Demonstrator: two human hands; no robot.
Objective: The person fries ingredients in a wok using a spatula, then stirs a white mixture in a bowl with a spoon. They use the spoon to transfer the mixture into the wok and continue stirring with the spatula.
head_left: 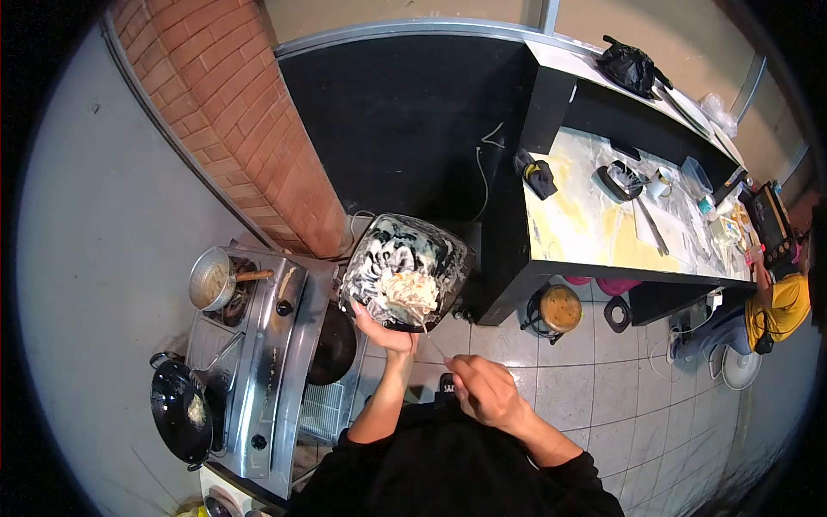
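Note:
My left hand [388, 334] grips the near edge of a black bowl [452, 250], tilted and smeared inside with a white creamy substance. A pale, lumpy mixture [412, 291] lies toward the bowl's near side. My right hand [485, 389] is closed around the end of a thin utensil [436, 346], whose other end reaches into the mixture. The utensil's head is partly hidden in the food.
At left, a steel gas stove [276, 370] bears a saucepan [207, 283] and a black wok [177, 414]. A marble-topped counter [560, 224] stands at right, with a stool [561, 308] below. A person in a yellow shirt [788, 303] is at far right.

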